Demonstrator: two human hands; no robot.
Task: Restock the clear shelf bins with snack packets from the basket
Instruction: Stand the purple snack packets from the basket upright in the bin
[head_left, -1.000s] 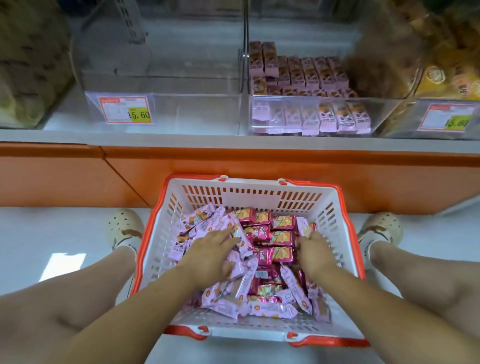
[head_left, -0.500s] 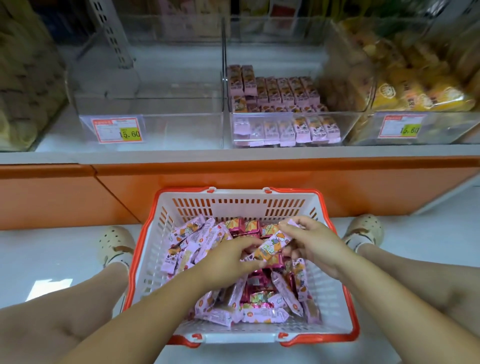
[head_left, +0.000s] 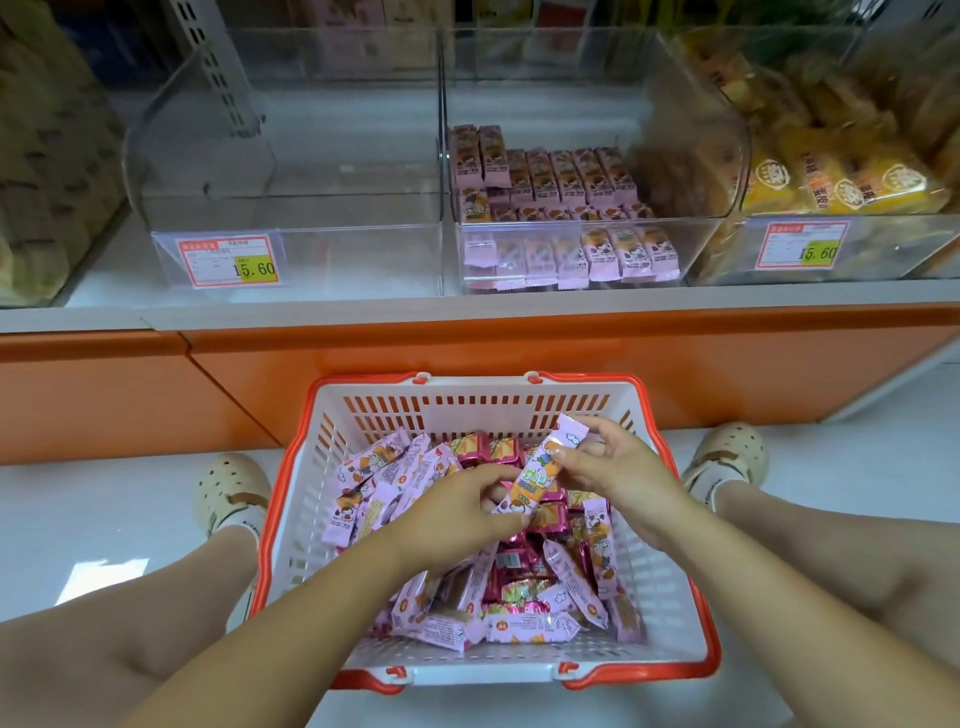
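Our left hand (head_left: 457, 514) and right hand (head_left: 618, 475) pinch one packet (head_left: 535, 478) by its ends, just above the basket (head_left: 467, 410). Only the fingers (head_left: 563, 454) hold slick film, so it may slip back into the pile before reaching the half-filled bin (head_left: 571, 223).

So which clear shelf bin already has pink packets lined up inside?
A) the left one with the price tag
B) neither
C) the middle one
C: the middle bin holds rows of pink packets, while the left bin beside its price tag shows none.
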